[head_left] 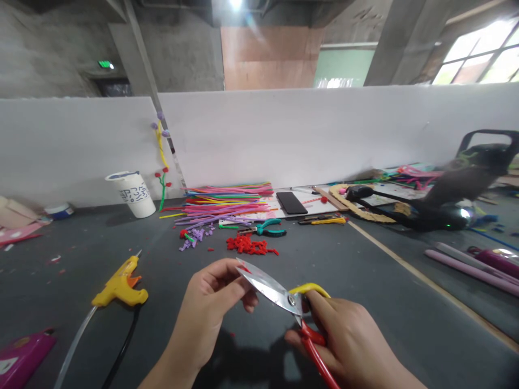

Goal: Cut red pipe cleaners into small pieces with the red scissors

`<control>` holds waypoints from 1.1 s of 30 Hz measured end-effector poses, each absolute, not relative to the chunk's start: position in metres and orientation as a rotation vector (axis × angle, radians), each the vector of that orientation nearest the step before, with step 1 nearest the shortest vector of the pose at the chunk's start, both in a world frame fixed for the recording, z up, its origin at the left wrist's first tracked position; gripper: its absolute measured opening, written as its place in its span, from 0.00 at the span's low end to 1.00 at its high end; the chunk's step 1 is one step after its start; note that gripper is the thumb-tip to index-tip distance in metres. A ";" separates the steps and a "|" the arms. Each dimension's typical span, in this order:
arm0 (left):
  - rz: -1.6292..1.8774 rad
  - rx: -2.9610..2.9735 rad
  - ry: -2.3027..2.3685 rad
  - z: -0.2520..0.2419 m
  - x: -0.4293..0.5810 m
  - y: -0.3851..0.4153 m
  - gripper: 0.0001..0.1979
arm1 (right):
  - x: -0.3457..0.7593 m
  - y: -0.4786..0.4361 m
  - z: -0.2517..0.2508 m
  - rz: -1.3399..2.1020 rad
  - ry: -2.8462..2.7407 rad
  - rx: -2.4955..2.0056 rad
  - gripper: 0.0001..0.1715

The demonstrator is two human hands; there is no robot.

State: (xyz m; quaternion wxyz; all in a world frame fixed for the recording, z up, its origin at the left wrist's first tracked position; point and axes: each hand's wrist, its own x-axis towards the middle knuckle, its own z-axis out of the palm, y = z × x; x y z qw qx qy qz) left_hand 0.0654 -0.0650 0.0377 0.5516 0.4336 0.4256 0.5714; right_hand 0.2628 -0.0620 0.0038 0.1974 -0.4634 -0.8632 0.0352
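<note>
My right hand [348, 340] grips the red and yellow handles of a pair of scissors [270, 289], blades pointing up and left. My left hand [211, 308] is closed in a pinch at the blade tips, with a tiny red bit showing at the tip; what it pinches is too small to name. Both hands hover over the dark grey table [385, 302]. A pile of cut red pieces [249, 246] lies just beyond the hands, with small purple pieces [194, 237] to its left.
A yellow glue gun [119, 286] lies at the left with its cable. Behind are a stack of coloured pipe cleaners [227, 202], teal pliers [267, 229], a black phone [291, 202], a white cup [133, 193] and a white partition [284, 135]. Purple tubes [470, 265] lie right.
</note>
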 end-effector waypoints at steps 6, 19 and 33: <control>1.348 1.038 1.014 0.038 0.066 -0.065 0.02 | 0.263 -0.062 0.005 0.051 -2.415 -1.269 0.22; 1.352 1.052 1.020 0.039 0.064 -0.065 0.02 | 0.261 -0.061 0.003 0.048 -2.424 -1.291 0.21; 1.125 1.050 1.103 0.042 0.074 -0.065 0.03 | 0.250 -0.055 0.020 1.025 -1.933 -1.315 0.09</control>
